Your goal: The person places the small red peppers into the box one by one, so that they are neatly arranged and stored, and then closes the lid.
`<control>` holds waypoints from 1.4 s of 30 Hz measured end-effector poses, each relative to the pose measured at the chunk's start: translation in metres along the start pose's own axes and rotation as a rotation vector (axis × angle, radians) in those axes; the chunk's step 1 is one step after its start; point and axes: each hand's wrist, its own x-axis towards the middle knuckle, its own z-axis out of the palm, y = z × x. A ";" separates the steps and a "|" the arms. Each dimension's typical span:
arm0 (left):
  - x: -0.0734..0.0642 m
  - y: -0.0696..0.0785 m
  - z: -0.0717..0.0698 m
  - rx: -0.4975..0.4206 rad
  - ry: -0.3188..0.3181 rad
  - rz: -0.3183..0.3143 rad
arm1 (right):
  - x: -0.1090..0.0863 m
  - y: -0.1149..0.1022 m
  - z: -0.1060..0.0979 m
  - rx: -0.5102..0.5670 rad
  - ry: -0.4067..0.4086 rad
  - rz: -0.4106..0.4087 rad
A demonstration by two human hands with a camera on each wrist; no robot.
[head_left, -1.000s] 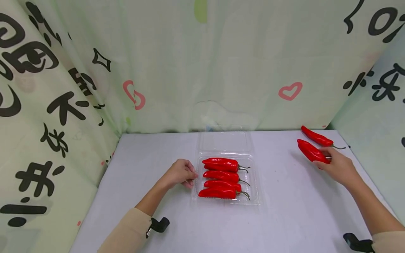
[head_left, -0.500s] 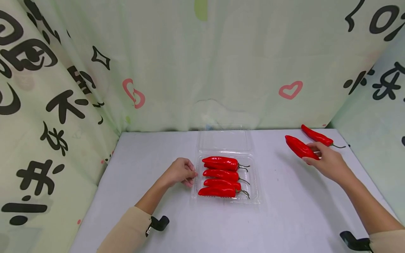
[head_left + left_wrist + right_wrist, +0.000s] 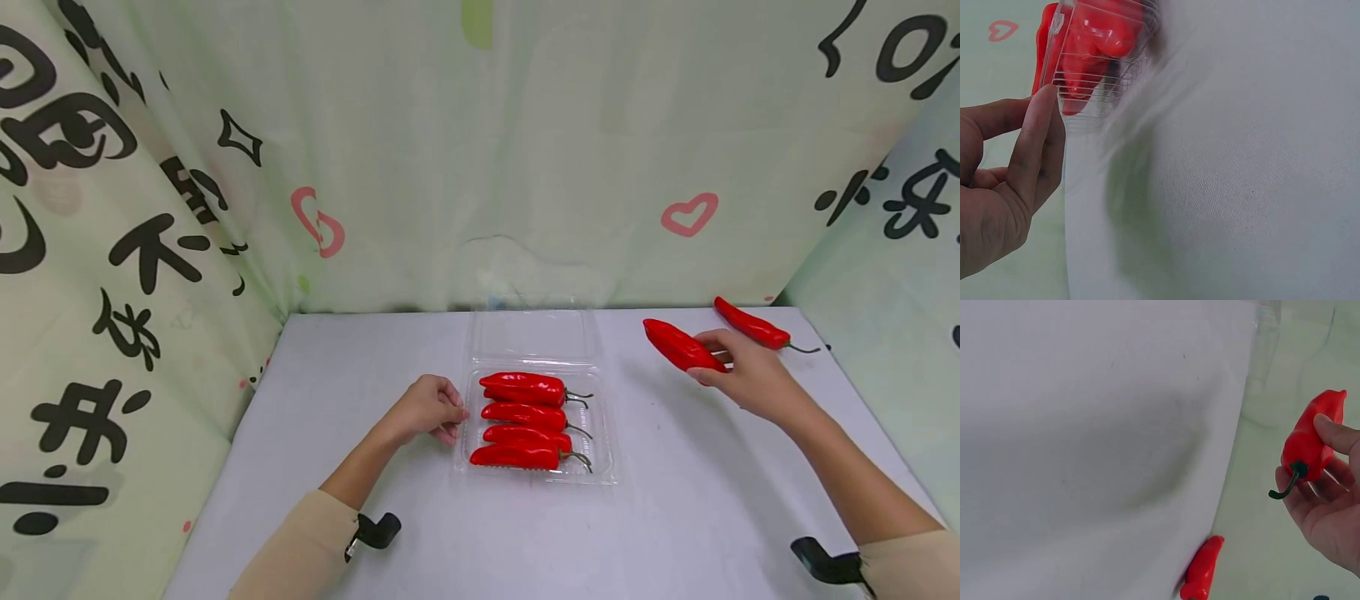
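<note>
In the head view a clear plastic clamshell box point(image 3: 604, 450) lies with its lid folded back, several red chili peppers point(image 3: 525, 414) laid side by side inside, stems to the right. My left hand point(image 3: 429, 408) pinches the box's left rim between thumb and fingers; the left wrist view shows the fingertips point(image 3: 1044, 100) right at that edge. Over the right part of the table my right hand point(image 3: 757, 379) grips a red chili pepper point(image 3: 675, 342), pointed end up and to the left. Its green stem point(image 3: 1291, 481) shows in the right wrist view, thumb on one side, fingers behind.
Another red chili pepper point(image 3: 752, 323) lies at the table's back right corner, its stem toward the right edge. The white table point(image 3: 675, 517) is bordered by a pale green printed curtain point(image 3: 555, 167) at the back and sides.
My right hand has carried its pepper to the left, away from the pepper at the back right corner. The left hand and the box have stayed where they were.
</note>
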 end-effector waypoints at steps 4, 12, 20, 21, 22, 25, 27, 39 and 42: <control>0.001 -0.001 0.000 -0.005 -0.005 0.003 | 0.002 -0.008 0.002 -0.002 -0.033 -0.008; 0.001 -0.001 0.000 -0.010 -0.010 0.015 | 0.004 -0.025 0.008 0.011 -0.078 -0.034; 0.001 -0.002 0.000 -0.001 -0.001 0.013 | 0.005 -0.044 0.013 0.001 -0.084 -0.116; 0.001 -0.002 0.000 0.000 -0.001 0.012 | 0.005 -0.046 0.013 -0.001 -0.085 -0.123; 0.001 -0.002 0.000 0.000 -0.002 0.012 | 0.005 -0.048 0.014 -0.003 -0.087 -0.130; 0.001 -0.002 0.000 -0.003 -0.002 0.012 | 0.006 -0.052 0.017 -0.003 -0.096 -0.152; 0.001 -0.002 -0.001 -0.003 -0.003 0.014 | 0.007 -0.055 0.019 0.004 -0.104 -0.163; 0.001 -0.002 0.000 0.003 0.000 0.012 | 0.012 -0.073 0.031 0.051 -0.147 -0.202; 0.001 -0.002 0.000 0.007 0.001 0.015 | 0.013 -0.075 0.035 0.055 -0.147 -0.213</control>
